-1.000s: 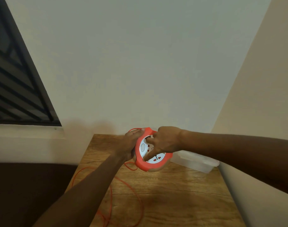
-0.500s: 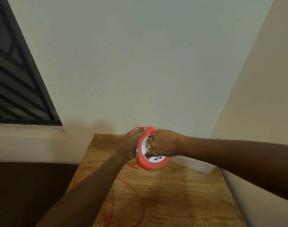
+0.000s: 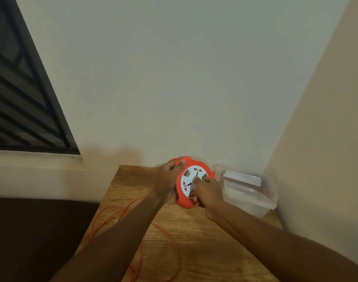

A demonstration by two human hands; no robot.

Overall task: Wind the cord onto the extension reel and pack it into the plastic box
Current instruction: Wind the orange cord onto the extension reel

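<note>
Holding extension reel [image 3: 191,181] between both hands above far end of wooden table [image 3: 204,247], white socket face tilted toward camera. Left hand [image 3: 167,182] grips orange rim on left side, fingers curled round it, strand of orange cord [image 3: 175,237] passing over top by thumb. Right hand [image 3: 207,191] curled against socket face, fingertips pressed in; exact hold unclear. Loose cord looped across table and off near edge. Clear plastic box [image 3: 248,192] just right of reel, in wall corner.

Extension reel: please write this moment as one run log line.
step: winding | left hand: grips extension reel rim | right hand: fingers on white face | cord: loose on table | plastic box: right of reel
</note>
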